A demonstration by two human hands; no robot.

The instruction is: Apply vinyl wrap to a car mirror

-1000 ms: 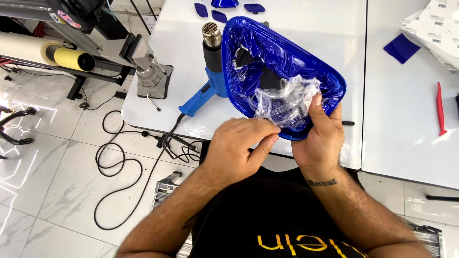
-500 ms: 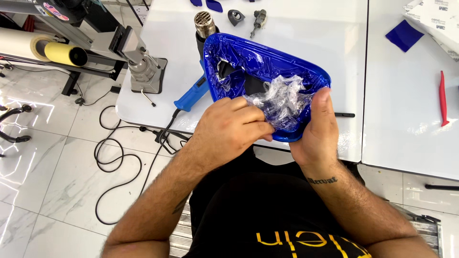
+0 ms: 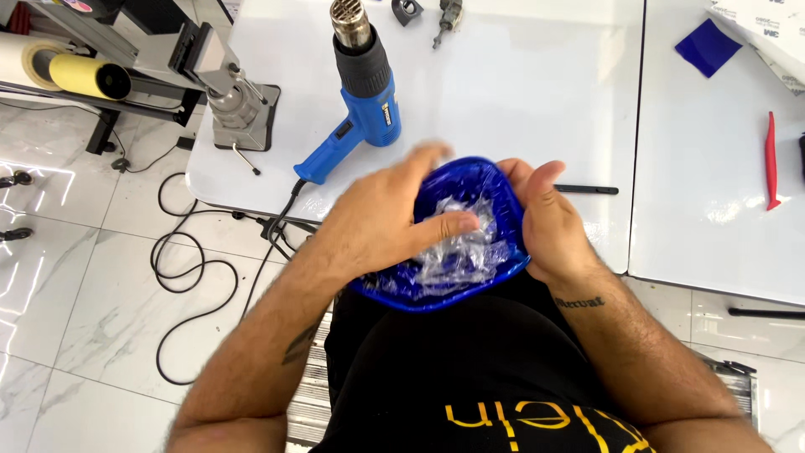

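A glossy blue shell-shaped part (image 3: 470,180) is held close to my body at the white table's (image 3: 520,92) front edge. Crumpled clear film (image 3: 459,252) fills its hollow side. My left hand (image 3: 390,218) lies across the part with its fingers pressing into the film. My right hand (image 3: 549,222) grips the part's right rim, thumb on the upper edge. A blue and black heat gun (image 3: 360,92) rests on the table just behind my left hand.
A red plastic tool (image 3: 771,159) and a blue scrap (image 3: 708,46) lie on the right table. A thin black pen-like tool (image 3: 587,190) lies behind my right hand. Rolls on a stand (image 3: 75,71) are at the left; black cables (image 3: 193,277) run over the marble floor.
I have drawn the blue part off the table towards my body and turned it. My left hand has moved from the film's edge to press into its middle.
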